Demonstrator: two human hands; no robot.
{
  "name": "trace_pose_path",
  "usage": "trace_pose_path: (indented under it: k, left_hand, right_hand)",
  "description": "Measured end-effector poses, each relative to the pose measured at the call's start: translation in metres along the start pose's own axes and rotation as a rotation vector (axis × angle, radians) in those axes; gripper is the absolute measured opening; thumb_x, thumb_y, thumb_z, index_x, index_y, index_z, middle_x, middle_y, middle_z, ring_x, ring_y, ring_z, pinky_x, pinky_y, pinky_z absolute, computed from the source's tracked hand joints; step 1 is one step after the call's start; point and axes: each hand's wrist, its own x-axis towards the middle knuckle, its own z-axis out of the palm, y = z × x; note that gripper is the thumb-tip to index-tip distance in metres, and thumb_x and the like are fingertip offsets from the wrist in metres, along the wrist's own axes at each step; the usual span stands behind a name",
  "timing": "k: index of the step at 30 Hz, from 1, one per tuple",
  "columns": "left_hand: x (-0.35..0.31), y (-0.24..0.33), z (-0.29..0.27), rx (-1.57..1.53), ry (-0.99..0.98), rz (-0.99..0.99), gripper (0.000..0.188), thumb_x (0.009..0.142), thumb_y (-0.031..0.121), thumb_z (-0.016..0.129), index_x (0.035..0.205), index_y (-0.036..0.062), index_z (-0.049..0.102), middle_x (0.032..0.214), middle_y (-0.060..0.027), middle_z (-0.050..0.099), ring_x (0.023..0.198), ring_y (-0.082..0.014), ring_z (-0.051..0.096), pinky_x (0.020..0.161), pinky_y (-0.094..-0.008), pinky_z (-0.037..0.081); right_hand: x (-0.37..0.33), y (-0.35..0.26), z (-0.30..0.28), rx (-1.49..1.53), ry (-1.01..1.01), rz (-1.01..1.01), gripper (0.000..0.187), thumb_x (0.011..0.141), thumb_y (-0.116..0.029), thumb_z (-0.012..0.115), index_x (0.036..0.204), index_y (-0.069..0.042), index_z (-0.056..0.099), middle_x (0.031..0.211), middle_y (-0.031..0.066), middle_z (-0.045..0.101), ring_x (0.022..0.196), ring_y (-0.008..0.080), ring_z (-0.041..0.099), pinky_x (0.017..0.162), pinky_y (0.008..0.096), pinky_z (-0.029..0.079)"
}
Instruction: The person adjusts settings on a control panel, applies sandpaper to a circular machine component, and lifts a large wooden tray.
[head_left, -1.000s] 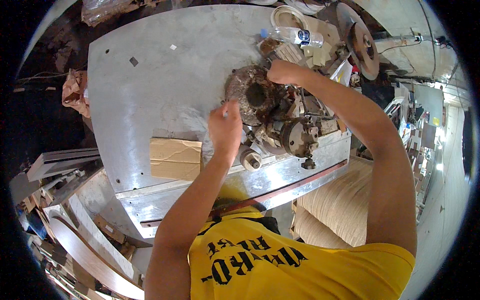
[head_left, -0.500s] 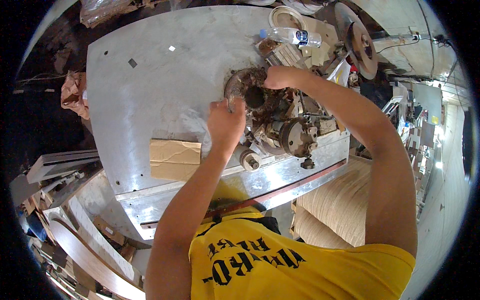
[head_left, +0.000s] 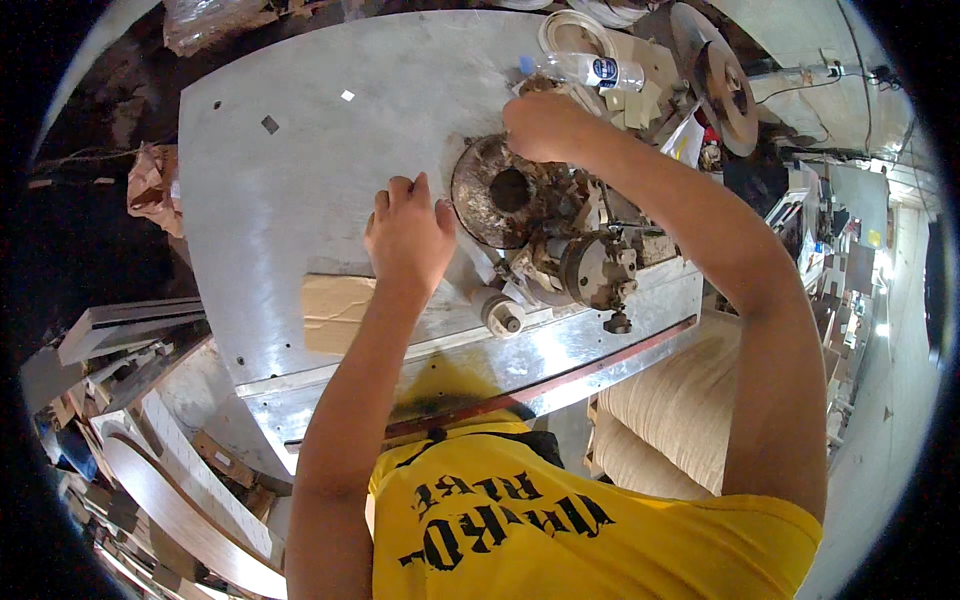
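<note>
A round, rusty metal piece [head_left: 480,205] with a dark central hole lies on the grey metal worktable [head_left: 290,190], covered in brown grime and debris on its right side. My left hand [head_left: 408,235] is off its left edge, above the tabletop, fingers a little bent and thumb apart, holding nothing visible. Over the far rim my right hand [head_left: 548,127] is closed with the palm down; whatever its fingers pinch is hidden. Close to the near side of the piece sits a greasy machine head [head_left: 592,272] with knobs, beside a pale cylindrical fitting [head_left: 497,314].
A piece of cardboard [head_left: 335,312] lies near the table's front left. Toward the back right are a clear plastic bottle [head_left: 590,70], a round white lid [head_left: 577,35] and scraps. A large disc [head_left: 725,85] stands beyond the right edge. Rolled beige material [head_left: 670,410] is below the table.
My left hand has let go of the round piece's near left rim and moved left, its fingers loosening. My right hand has shifted slightly farther away and left, uncovering more of the piece.
</note>
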Motion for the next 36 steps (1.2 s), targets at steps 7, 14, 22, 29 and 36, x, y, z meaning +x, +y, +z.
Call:
trace_pose_path:
  k: [7,14,22,29,36]
  left_hand:
    - [-0.01,-0.007,0.01,-0.089,-0.005,0.177,0.059,0.083,0.019,0.067,0.139,0.0125,0.049,0.136,-0.0059,0.057,0.116,-0.032,0.056,0.098,-0.0484,0.046]
    - [-0.011,-0.003,0.02,-0.123,-0.07,0.292,0.056,0.08,0.016,0.07,0.131,0.013,0.047,0.129,-0.0075,0.061,0.112,-0.0329,0.057,0.093,-0.0486,0.047]
    - [-0.008,-0.011,0.018,-0.134,-0.034,0.127,0.043,0.081,0.013,0.065,0.121,0.0119,0.052,0.118,-0.0072,0.063,0.11,-0.0314,0.057,0.093,-0.0474,0.045]
    - [-0.012,-0.041,0.004,-0.159,0.098,0.026,0.033,0.083,0.013,0.064,0.116,0.012,0.057,0.12,-0.0063,0.062,0.11,-0.0318,0.057,0.097,-0.046,0.044]
    - [-0.039,-0.112,0.002,-0.188,0.33,0.028,0.03,0.082,0.012,0.065,0.113,0.0115,0.063,0.127,-0.0079,0.062,0.121,-0.0317,0.055,0.104,-0.0471,0.039]
  right_hand:
    - [0.017,-0.01,0.008,-0.163,0.159,-0.07,0.024,0.076,-0.02,0.078,0.089,0.0,0.073,0.09,0.019,0.073,0.088,0.0358,0.072,0.071,0.0475,0.056]
    - [0.056,-0.006,0.011,-0.218,0.064,-0.062,0.038,0.071,-0.032,0.085,0.09,-0.002,0.075,0.095,0.013,0.075,0.089,0.0312,0.073,0.07,0.0442,0.056]
    - [0.072,0.0,0.033,-0.246,0.123,-0.08,0.038,0.067,-0.032,0.086,0.088,-0.002,0.076,0.091,0.0127,0.075,0.089,0.0288,0.074,0.071,0.0436,0.056]
    - [0.076,0.012,0.058,-0.174,0.198,-0.054,0.032,0.074,-0.031,0.081,0.088,-0.003,0.073,0.088,0.0133,0.074,0.085,0.0317,0.073,0.072,0.045,0.055]
    - [0.054,0.003,0.043,-0.178,0.201,-0.022,0.037,0.075,-0.036,0.082,0.093,-0.005,0.075,0.098,0.014,0.074,0.095,0.0332,0.072,0.076,0.0494,0.056]
